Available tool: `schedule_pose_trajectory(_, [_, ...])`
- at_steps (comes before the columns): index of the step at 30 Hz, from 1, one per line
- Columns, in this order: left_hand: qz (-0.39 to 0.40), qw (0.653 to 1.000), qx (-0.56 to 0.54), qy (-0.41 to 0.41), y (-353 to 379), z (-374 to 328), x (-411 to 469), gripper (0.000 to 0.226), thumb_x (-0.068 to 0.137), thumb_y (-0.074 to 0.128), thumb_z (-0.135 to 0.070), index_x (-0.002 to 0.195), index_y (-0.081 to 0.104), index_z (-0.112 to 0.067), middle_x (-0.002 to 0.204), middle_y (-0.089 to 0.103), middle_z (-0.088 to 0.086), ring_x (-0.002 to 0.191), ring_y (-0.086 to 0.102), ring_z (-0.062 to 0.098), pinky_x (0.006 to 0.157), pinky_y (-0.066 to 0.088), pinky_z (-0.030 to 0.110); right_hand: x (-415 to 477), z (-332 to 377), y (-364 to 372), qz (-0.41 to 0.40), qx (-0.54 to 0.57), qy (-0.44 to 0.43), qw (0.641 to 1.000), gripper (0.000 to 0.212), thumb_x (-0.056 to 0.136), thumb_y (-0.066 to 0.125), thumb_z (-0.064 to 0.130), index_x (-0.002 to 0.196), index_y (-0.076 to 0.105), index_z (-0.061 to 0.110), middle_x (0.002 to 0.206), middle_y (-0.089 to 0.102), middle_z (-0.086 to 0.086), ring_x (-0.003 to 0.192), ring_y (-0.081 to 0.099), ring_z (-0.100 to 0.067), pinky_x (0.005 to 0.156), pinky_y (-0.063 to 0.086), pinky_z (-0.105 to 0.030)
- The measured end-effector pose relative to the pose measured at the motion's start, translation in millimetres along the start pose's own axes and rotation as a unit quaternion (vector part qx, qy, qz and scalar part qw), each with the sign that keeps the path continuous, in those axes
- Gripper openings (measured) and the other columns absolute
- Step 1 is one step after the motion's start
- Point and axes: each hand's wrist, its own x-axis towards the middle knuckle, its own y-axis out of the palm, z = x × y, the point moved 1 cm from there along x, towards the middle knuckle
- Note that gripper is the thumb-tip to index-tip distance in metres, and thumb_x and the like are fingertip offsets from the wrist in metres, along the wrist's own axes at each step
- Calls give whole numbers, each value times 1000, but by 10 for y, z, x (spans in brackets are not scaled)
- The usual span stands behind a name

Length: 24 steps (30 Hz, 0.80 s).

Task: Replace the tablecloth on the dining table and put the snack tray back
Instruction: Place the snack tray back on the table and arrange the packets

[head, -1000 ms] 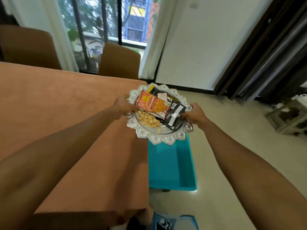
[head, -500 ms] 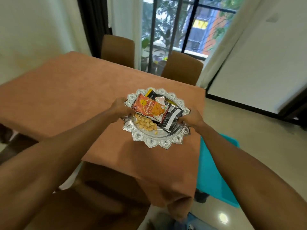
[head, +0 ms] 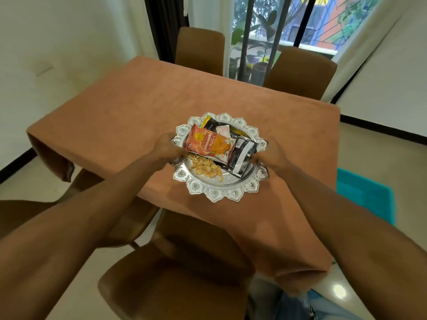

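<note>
An ornate silver snack tray [head: 221,192] with a scalloped rim is held over the near part of the dining table, which a brown tablecloth [head: 138,107] covers. The tray carries an orange snack packet [head: 208,144], a black packet [head: 240,158] and loose nuts [head: 205,168]. My left hand [head: 165,146] grips the tray's left rim. My right hand [head: 275,155] grips its right rim. Whether the tray touches the cloth cannot be told.
Brown chairs stand around the table: two at the far side [head: 199,49] [head: 300,72], one tucked in at the near side [head: 175,273] and another at the left [head: 23,215]. A teal tub [head: 365,192] sits on the floor to the right. A window lies behind.
The tray has travelled from beside the table's corner, above the teal tub, to over the cloth near the table's middle. The view has swung left and both hands keep their hold.
</note>
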Motion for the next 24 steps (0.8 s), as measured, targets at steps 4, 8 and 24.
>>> schedule_pose_trajectory(4, [8,999,7,34,-403,181,203,62,69,83,6,109,49,-26,84,59,-8,68,61,13,51,53,28,-111,200,400,-34,6,16,999,67,67,83,-7,121,47,10,93,68,-8,67,68,-10,49,52,-20])
schedule_pose_trajectory(8, [44,998,1,53,-897,383,402,55,69,83,7,107,55,-21,92,64,-4,72,65,15,46,52,26,-272,411,901,-62,20,32,997,68,67,83,-8,123,47,9,107,66,-14,90,68,-25,68,59,-35])
schedule_pose_trajectory(24, [85,994,6,72,-1279,188,1023,51,66,82,10,110,64,-8,99,72,14,83,71,31,70,61,43,17,767,1152,-105,28,54,993,61,66,83,-4,122,59,5,106,72,-12,95,71,-26,74,58,-32])
